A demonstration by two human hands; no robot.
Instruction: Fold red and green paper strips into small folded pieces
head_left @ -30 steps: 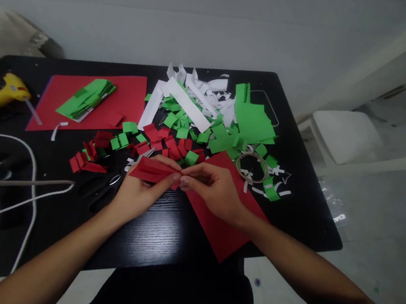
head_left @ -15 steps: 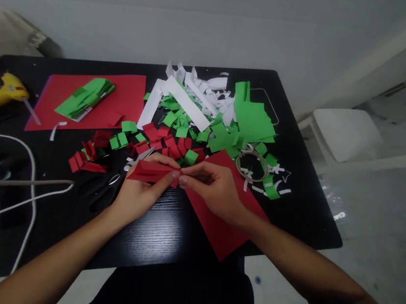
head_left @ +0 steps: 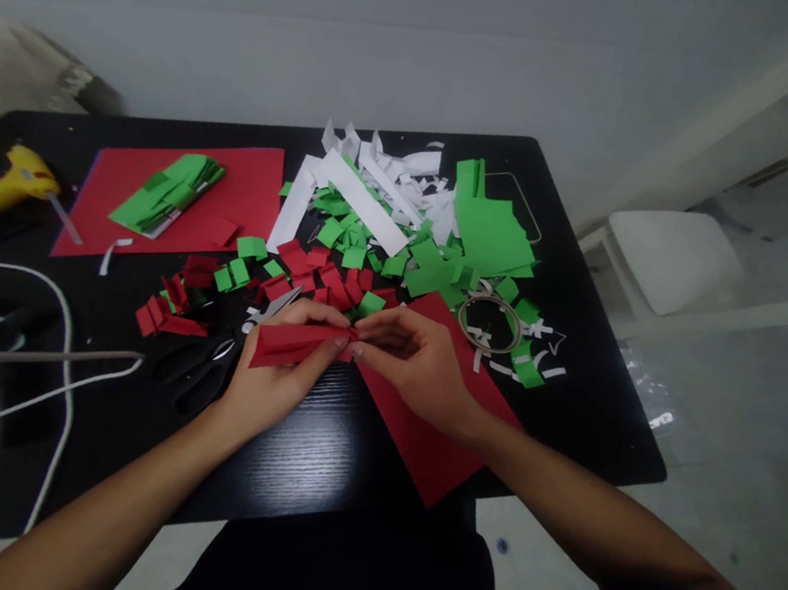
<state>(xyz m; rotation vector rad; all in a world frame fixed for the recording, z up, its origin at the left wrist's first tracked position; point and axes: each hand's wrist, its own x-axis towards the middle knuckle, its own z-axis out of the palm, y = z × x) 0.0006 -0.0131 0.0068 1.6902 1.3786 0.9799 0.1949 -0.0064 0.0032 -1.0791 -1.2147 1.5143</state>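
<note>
A folded strip of red paper (head_left: 287, 344) lies across the fingers of my left hand (head_left: 276, 376), whose thumb presses on its right part. My right hand (head_left: 421, 365) pinches the strip's right end between thumb and fingertips, close to the left thumb. Under my right hand a red paper sheet (head_left: 433, 443) rests slanted on the table. Black-handled scissors (head_left: 208, 373) lie just left of my left hand, blades pointing up and right. Small folded red pieces (head_left: 331, 278) and green pieces (head_left: 358, 233) are heaped beyond both hands.
White paper strips (head_left: 366, 201) and a green sheet (head_left: 491, 235) lie farther back. A round ring (head_left: 489, 323) is at the right. Leftward are a yellow glue gun (head_left: 9, 186), a large red sheet (head_left: 255, 192) with a green folded bundle (head_left: 169, 191), and a white cable (head_left: 67, 322).
The left end of the red strip has tilted slightly, showing more of its face. Both hands keep nearly the same place and hold.
</note>
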